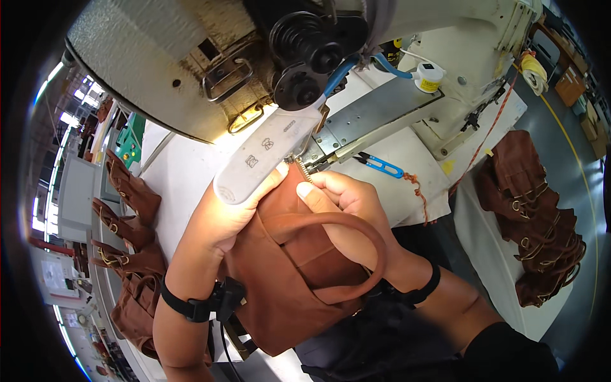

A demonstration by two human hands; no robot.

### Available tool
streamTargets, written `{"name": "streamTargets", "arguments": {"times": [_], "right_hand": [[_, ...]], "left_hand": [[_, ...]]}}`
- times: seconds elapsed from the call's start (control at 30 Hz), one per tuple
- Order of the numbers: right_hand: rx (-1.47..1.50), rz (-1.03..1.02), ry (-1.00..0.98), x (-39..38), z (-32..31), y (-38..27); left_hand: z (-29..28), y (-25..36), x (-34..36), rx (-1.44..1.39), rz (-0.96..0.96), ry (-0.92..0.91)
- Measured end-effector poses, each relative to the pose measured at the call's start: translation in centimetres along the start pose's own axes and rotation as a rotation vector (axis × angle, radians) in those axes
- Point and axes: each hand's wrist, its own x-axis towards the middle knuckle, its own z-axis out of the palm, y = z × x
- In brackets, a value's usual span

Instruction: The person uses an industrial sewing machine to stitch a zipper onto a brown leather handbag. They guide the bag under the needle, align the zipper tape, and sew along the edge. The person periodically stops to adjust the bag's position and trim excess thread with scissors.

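A brown leather handbag [270, 299] with a rounded handle [377, 245] rests between my forearms, its upper edge at the sewing machine's needle area. My left hand [238, 213] grips the leather on the left of that edge. A white, elongated plate [267, 156] on the machine hides part of its fingers. My right hand [350, 197] pinches the edge on the other side, thumb on top, beside a strip of metal zipper teeth [304, 170]. Both hands are closed on the bag, just in front of the machine's narrow metal arm [375, 121].
The sewing machine head [172, 63] overhangs my hands. Blue thread snips [385, 167] with an orange cord lie right of the metal arm. Several brown bags [140, 254] stand at the left; a pile of more brown bags [531, 223] lies on the right.
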Motion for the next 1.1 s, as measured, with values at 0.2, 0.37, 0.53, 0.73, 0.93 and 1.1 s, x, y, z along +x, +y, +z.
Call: {"name": "streamTargets", "arguments": {"times": [0.2, 0.37, 0.53, 0.73, 0.93, 1.1], "right_hand": [[0.008, -0.029, 0.014, 0.1, -0.4, 0.1], [0.043, -0.026, 0.033, 0.0, 0.1, 0.2], [0.037, -0.074, 0.040, 0.4, 0.1, 0.7], [-0.012, -0.113, 0.097, 0.5, 0.4, 0.3], [0.109, -0.056, 0.083, 1.0, 0.8, -0.5], [-0.264, -0.121, 0.078, -1.5, -0.5, -0.3]], "left_hand": [[0.1, -0.1, -0.3, -0.096, -0.012, -0.024], [0.0, 0.3, -0.7, -0.018, 0.030, -0.070], [0.8, 0.4, -0.9, -0.051, 0.059, 0.017], [-0.6, 0.3, -0.2, 0.004, 0.124, -0.133], [0.2, 0.8, -0.2, -0.134, 0.126, 0.057], [0.2, 1.5, -0.2, 0.047, 0.081, 0.003]]}}
